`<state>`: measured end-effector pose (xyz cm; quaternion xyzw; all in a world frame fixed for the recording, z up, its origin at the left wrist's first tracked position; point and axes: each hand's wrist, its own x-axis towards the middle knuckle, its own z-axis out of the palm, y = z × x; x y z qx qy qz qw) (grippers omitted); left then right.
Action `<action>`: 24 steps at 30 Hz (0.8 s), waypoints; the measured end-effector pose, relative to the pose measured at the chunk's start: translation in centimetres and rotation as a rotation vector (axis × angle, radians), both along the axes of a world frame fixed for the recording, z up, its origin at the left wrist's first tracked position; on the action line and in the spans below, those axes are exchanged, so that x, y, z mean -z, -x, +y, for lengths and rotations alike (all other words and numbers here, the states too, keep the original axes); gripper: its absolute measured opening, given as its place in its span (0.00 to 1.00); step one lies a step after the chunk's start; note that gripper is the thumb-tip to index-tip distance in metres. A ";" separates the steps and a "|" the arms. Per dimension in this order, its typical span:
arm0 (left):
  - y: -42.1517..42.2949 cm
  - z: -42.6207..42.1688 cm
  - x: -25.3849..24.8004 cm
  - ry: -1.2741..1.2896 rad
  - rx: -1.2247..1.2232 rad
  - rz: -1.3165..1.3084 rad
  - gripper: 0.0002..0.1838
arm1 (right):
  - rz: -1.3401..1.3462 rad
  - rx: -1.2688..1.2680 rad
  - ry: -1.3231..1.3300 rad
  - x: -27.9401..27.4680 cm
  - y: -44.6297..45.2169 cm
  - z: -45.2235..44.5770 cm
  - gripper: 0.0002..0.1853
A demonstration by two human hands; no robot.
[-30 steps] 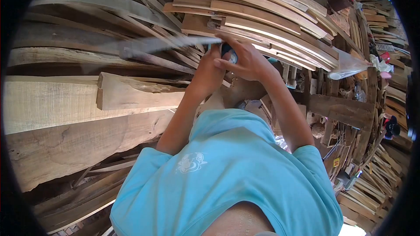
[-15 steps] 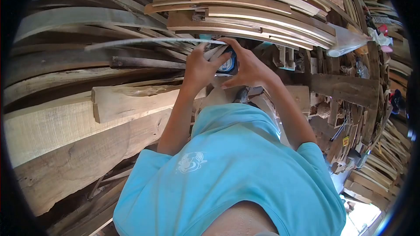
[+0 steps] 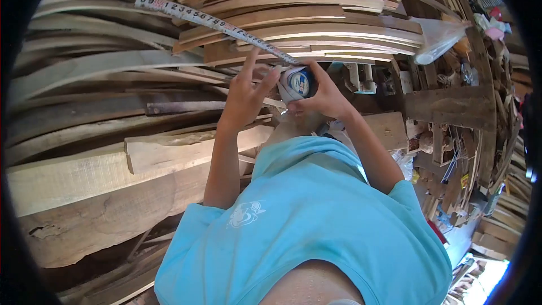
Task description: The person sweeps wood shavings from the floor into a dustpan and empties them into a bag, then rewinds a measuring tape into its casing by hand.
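A tape measure (image 3: 300, 83) with a blue and white round label sits in my right hand (image 3: 328, 95), fingers over its top and thumb below. From the top of the case, the numbered tape blade (image 3: 226, 27) sticks out toward the upper left, its free end in the air. A pale band of blade appears to loop around the left side of the case. My left hand (image 3: 248, 95) is beside that band with fingers apart, the index finger pointing up under the blade. Whether its thumb touches the band I cannot tell.
Stacked wooden strips (image 3: 316, 31) lie beyond my hands. Curved boards (image 3: 101, 73) fill the left, with a thick plank (image 3: 73, 183) nearer me. On the right are a clear plastic bag (image 3: 440, 39) and a wooden frame (image 3: 446, 104).
The blade has turned from edge-on to showing its numbered face, and its free end has risen. My left hand has moved left, away from the case, and its fingers have spread.
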<state>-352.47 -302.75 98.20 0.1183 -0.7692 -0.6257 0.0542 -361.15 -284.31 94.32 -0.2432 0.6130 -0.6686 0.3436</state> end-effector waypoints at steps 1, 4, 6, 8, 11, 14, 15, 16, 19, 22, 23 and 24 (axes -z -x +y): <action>1.0 0.7 -0.2 0.011 0.016 0.121 0.32 | -0.091 -0.030 0.022 -0.1 0.3 1.1 0.45; 3.6 4.1 -1.1 -0.251 0.062 0.325 0.22 | -0.354 -0.134 0.092 -0.5 1.2 4.0 0.44; 5.4 5.7 -1.3 -0.305 0.163 0.327 0.19 | -0.414 -0.161 0.182 0.7 1.8 5.6 0.48; 6.6 7.5 -1.7 -0.232 0.152 0.290 0.15 | -0.514 -0.208 0.284 1.2 2.3 7.6 0.49; 8.4 11.3 -3.0 -0.074 0.127 0.309 0.13 | -0.683 -0.137 0.471 0.4 2.7 9.8 0.43; 9.6 13.9 -2.5 -0.034 0.157 0.362 0.13 | -0.705 -0.108 0.523 -0.2 3.5 12.4 0.42; 10.0 14.7 -2.2 0.009 0.133 0.374 0.10 | -0.681 -0.123 0.527 0.0 3.9 13.1 0.40; 10.3 15.5 -2.2 0.065 0.154 0.390 0.10 | -0.702 -0.123 0.535 0.1 4.1 14.2 0.40; 10.9 17.1 -1.7 0.376 0.191 0.413 0.07 | -0.775 -0.108 0.575 -0.2 3.9 16.9 0.37; 11.6 20.6 -2.0 0.421 0.276 0.565 0.10 | -0.810 -0.042 0.607 1.6 4.2 19.3 0.35; 11.8 21.6 -2.5 0.366 0.360 0.577 0.14 | -0.807 0.059 0.572 1.6 4.0 20.1 0.34; 12.0 22.1 -2.8 0.485 0.455 0.567 0.20 | -0.813 0.116 0.567 1.1 4.2 21.3 0.32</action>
